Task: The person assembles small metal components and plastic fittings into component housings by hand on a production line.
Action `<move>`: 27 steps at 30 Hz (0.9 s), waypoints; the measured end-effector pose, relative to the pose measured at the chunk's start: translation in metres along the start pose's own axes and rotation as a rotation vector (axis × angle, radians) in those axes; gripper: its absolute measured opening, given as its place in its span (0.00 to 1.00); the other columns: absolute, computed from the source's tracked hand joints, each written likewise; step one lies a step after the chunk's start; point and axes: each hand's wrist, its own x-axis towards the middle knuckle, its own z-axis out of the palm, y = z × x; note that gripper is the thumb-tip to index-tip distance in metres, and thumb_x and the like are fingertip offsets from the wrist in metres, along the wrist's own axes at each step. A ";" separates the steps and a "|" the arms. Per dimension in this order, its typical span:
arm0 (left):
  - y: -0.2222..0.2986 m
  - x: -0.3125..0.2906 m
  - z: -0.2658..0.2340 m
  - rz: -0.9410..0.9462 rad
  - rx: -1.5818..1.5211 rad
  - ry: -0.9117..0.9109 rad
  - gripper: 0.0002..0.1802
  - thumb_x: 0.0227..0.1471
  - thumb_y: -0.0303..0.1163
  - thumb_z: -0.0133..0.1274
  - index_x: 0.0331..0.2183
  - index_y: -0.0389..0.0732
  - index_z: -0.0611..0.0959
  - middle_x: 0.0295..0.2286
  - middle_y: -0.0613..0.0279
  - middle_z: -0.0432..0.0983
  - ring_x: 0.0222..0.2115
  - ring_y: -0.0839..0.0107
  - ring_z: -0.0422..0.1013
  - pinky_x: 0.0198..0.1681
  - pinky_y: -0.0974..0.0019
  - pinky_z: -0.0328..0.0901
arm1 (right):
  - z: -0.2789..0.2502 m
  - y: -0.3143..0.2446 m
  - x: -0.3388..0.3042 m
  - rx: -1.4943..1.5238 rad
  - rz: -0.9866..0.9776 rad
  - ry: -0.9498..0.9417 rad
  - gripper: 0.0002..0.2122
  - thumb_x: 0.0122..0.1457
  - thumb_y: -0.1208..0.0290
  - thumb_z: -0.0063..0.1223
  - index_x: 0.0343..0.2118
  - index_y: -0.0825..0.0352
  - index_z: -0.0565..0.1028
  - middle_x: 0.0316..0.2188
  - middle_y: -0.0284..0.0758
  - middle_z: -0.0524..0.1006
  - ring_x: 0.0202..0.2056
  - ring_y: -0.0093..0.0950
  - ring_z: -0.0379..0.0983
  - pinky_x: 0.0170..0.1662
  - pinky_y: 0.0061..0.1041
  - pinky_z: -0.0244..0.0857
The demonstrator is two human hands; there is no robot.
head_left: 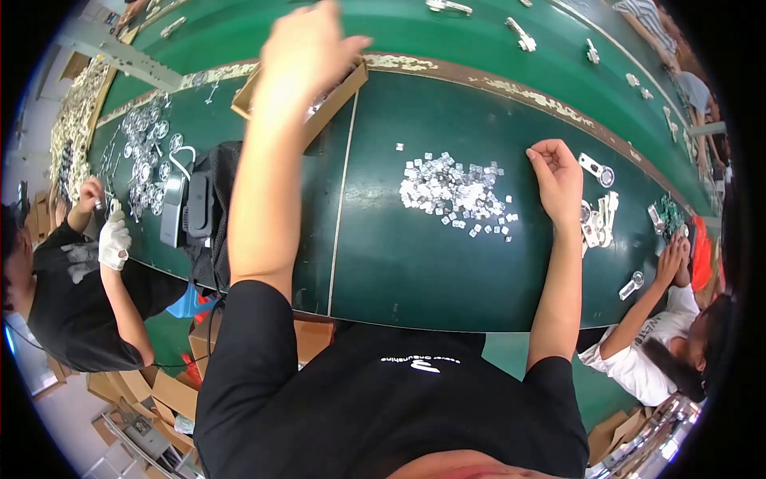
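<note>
My left arm reaches far forward. My left hand (307, 52) is smeared by motion above the far edge of the table, past an open cardboard box (339, 100); its thumb stands out to the side, but the fingers are too blurred to read. My right hand (558, 172) rests at the right of the table with its fingers curled in; whether anything small is inside is hidden. Between my arms lies a loose pile of small clear square pieces (451, 188). Beside my right hand are several white handle-shaped parts (602, 219), one with a round clear end (598, 170).
Beyond the table runs a green conveyor belt (447, 36) carrying white parts. At left, a black bag (219, 191) and a dark device (198, 203) stand near clear round parts (148, 160). Co-workers sit on both sides, one wearing a white glove (114, 239).
</note>
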 end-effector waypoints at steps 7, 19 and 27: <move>-0.029 -0.004 -0.002 -0.151 0.149 -0.433 0.45 0.45 0.56 0.71 0.59 0.42 0.78 0.54 0.46 0.76 0.57 0.46 0.70 0.59 0.48 0.69 | 0.007 0.001 0.001 0.013 -0.002 0.064 0.06 0.64 0.78 0.61 0.42 0.71 0.79 0.33 0.30 0.81 0.35 0.16 0.76 0.42 0.18 0.72; -0.039 -0.055 0.023 -0.064 -0.008 -0.325 0.31 0.64 0.56 0.50 0.62 0.52 0.76 0.62 0.47 0.65 0.63 0.46 0.60 0.63 0.38 0.57 | 0.007 -0.005 -0.001 -0.078 -0.005 0.097 0.06 0.63 0.76 0.62 0.41 0.70 0.78 0.31 0.29 0.81 0.32 0.17 0.76 0.40 0.19 0.72; -0.039 -0.060 0.022 -0.074 -0.184 -0.219 0.21 0.65 0.46 0.53 0.52 0.42 0.79 0.45 0.43 0.73 0.44 0.45 0.76 0.49 0.48 0.70 | 0.005 -0.009 -0.001 -0.028 0.013 0.125 0.06 0.64 0.74 0.61 0.40 0.69 0.78 0.29 0.28 0.80 0.32 0.16 0.74 0.39 0.19 0.70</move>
